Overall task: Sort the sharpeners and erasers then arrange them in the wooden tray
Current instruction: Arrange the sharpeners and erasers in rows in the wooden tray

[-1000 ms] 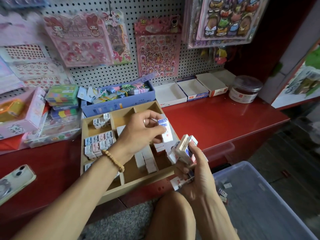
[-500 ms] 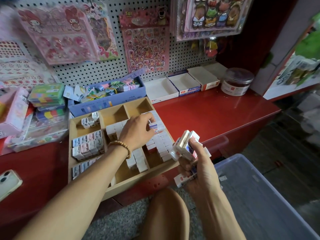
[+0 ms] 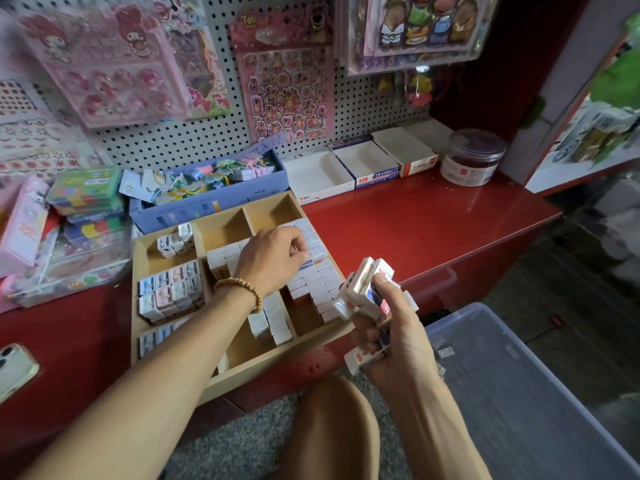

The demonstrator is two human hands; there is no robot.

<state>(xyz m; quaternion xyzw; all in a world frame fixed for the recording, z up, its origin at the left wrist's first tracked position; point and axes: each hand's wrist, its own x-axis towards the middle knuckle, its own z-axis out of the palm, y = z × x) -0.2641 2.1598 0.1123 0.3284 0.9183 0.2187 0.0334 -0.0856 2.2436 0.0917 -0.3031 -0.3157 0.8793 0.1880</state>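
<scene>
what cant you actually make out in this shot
Head view only:
- Eraser under the left hand: its fingertips cover the spot in the wooden tray, so grip or press is unclear.
- Near tray compartments: the left forearm crosses them.
- How many erasers the right hand holds: fingers and overlap hide some.
- Print on the white boxes: too small.
- Phone: cut off by the left edge.

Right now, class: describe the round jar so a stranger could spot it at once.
Follow the red counter to its far right end, below the pegboard. Past the open white boxes stands the jar: the only round, clear-lidded container there.
</scene>
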